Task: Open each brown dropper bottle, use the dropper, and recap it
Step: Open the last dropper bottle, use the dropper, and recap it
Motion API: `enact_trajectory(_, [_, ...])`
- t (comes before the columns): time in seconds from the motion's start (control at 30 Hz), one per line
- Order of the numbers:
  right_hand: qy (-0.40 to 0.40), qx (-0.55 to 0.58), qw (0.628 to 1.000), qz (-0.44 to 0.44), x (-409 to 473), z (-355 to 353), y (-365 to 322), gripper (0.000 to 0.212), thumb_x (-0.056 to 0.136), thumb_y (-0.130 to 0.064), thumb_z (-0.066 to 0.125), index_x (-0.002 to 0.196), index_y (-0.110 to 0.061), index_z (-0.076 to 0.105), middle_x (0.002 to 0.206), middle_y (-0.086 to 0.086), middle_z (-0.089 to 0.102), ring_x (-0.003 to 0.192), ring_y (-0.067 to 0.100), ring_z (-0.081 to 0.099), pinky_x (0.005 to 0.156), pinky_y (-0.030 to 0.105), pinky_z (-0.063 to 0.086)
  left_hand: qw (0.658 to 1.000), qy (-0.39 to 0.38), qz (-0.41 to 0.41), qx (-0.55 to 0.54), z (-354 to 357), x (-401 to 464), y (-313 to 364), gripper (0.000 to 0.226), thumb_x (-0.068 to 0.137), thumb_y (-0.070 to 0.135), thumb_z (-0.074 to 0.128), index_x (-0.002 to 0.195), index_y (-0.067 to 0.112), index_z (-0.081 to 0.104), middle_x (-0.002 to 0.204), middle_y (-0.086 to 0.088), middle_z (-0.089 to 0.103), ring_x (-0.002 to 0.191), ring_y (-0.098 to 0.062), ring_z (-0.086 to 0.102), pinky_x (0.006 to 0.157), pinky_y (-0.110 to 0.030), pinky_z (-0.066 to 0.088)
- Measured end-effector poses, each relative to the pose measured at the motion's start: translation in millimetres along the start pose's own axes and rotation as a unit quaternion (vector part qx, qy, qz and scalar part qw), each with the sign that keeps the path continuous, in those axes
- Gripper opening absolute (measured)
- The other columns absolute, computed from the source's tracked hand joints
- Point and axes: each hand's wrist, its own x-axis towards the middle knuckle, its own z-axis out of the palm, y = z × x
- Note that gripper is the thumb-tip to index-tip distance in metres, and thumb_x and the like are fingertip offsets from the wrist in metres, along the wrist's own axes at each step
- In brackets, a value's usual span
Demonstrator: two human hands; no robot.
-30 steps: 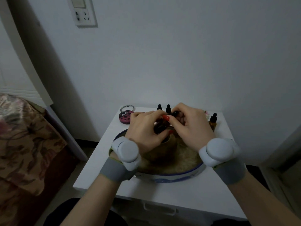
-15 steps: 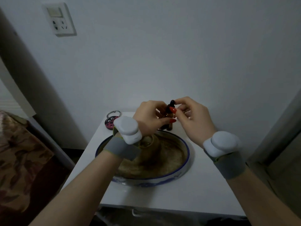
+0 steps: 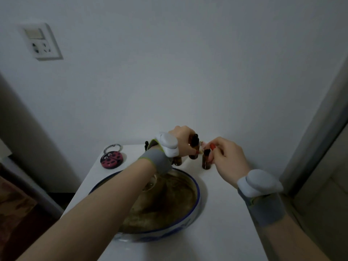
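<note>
NEAR: blue-rimmed bowl [image 3: 195,187] lower centre on white tabletop [image 3: 222,232] | MID: right hand [image 3: 228,159] pinches cap of standing brown bottle [image 3: 205,162]; left hand [image 3: 183,141] grips a raised brown dropper bottle [image 3: 194,147], centre frame | RISK: crowded bottles; a knock could topple one | FAR: ladybird tin [image 3: 112,159] centre-left

I am in a home, in what looks like a bedroom corner: a small white tabletop [image 3: 222,213] stands against a plain painted wall that carries a household switch-and-socket plate [image 3: 41,41]. On it sit a blue-rimmed ceramic bowl [image 3: 195,196], a ladybird-shaped trinket [image 3: 112,159] with a bead loop, and a few small brown dropper bottles [image 3: 206,160]. At my left a patterned fabric [image 3: 13,200] shows, and at my right a door frame [image 3: 312,129].
</note>
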Motion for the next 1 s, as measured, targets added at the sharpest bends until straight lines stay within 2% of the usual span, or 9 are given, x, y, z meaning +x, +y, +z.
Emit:
enact_trajectory(0.07, [0.006,-0.004,1.000,0.003,1,-3,3,0.028,0.095,-0.004,0.042,0.081,-0.021,0.060,0.070,-0.002,0.064,0.068,0.018,0.061,0.068,0.035,0.051,0.998,-0.008,-0.014,0.065,5,12,2,0.020,0.079,0.033,0.068,0.094,0.020,0.068,0.098,0.000,0.071,0.085,-0.025,0.068,0.081,-0.038,0.057])
enact_trajectory(0.17, [0.002,-0.019,1.000,0.007,2,-3,5,0.026,0.095,-0.005,0.042,0.084,-0.020,0.061,0.076,0.003,0.065,0.072,0.021,0.062,0.071,0.038,0.052,0.990,-0.016,-0.037,0.134,12,24,2,0.023,0.076,0.039,0.067,0.094,0.025,0.068,0.100,0.004,0.068,0.104,-0.025,0.061,0.101,-0.037,0.040])
enact_trajectory(0.23, [-0.003,-0.021,1.000,0.014,2,-3,7,0.025,0.095,-0.006,0.041,0.088,-0.017,0.062,0.080,0.006,0.065,0.075,0.025,0.062,0.074,0.041,0.053,0.981,-0.026,-0.040,0.188,16,29,-2,0.031,0.076,0.047,0.068,0.101,0.028,0.068,0.116,0.006,0.062,0.132,-0.020,0.040,0.110,-0.041,0.024])
enact_trajectory(0.3, [-0.002,-0.023,1.000,0.018,3,-2,8,0.024,0.096,-0.006,0.041,0.089,-0.015,0.063,0.082,0.009,0.066,0.075,0.025,0.063,0.073,0.040,0.053,0.968,-0.054,-0.050,0.239,19,31,-4,0.042,0.078,0.058,0.065,0.111,0.032,0.065,0.131,0.009,0.052,0.146,-0.017,0.014,0.114,-0.051,0.010])
enact_trajectory(0.4, [-0.004,-0.021,1.000,0.021,4,2,9,0.024,0.096,-0.007,0.042,0.088,-0.014,0.063,0.080,0.008,0.066,0.071,0.020,0.063,0.068,0.032,0.051,0.955,-0.084,-0.077,0.275,26,36,-10,0.054,0.077,0.069,0.059,0.120,0.036,0.058,0.145,0.011,0.038,0.148,-0.021,-0.003,0.114,-0.062,-0.002])
enact_trajectory(0.53, [-0.018,-0.010,1.000,0.018,4,8,9,0.025,0.098,-0.008,0.042,0.084,-0.018,0.060,0.073,0.000,0.065,0.065,0.009,0.060,0.060,0.020,0.043,0.944,-0.076,-0.097,0.306,39,50,-23,0.057,0.079,0.069,0.056,0.127,0.040,0.052,0.151,0.011,0.029,0.148,-0.024,-0.010,0.109,-0.068,-0.007])
enact_trajectory(0.73, [-0.025,-0.017,0.999,0.025,4,13,13,0.025,0.098,-0.007,0.041,0.086,-0.016,0.062,0.071,-0.008,0.061,0.068,0.009,0.060,0.065,0.021,0.049,0.939,-0.077,-0.122,0.312,51,66,-39,0.061,0.071,0.078,0.055,0.122,0.045,0.053,0.146,0.013,0.033,0.147,-0.026,-0.011,0.100,-0.075,-0.012])
enact_trajectory(0.83, [-0.013,-0.024,0.999,0.033,5,13,15,0.025,0.096,-0.005,0.041,0.091,-0.006,0.065,0.078,0.006,0.068,0.068,0.016,0.063,0.070,0.032,0.054,0.928,-0.080,-0.145,0.334,56,72,-43,0.055,0.073,0.076,0.052,0.118,0.044,0.052,0.147,0.013,0.030,0.146,-0.027,-0.013,0.093,-0.077,-0.015])
enact_trajectory(1.0, [0.010,-0.037,0.997,0.068,10,14,22,0.024,0.094,-0.006,0.043,0.095,-0.006,0.067,0.092,0.012,0.070,0.086,0.028,0.064,0.079,0.038,0.053,0.925,-0.074,-0.145,0.344,60,72,-50,0.037,0.076,0.072,0.049,0.089,0.038,0.045,0.149,0.011,0.028,0.147,-0.028,-0.007,0.101,-0.075,-0.009])
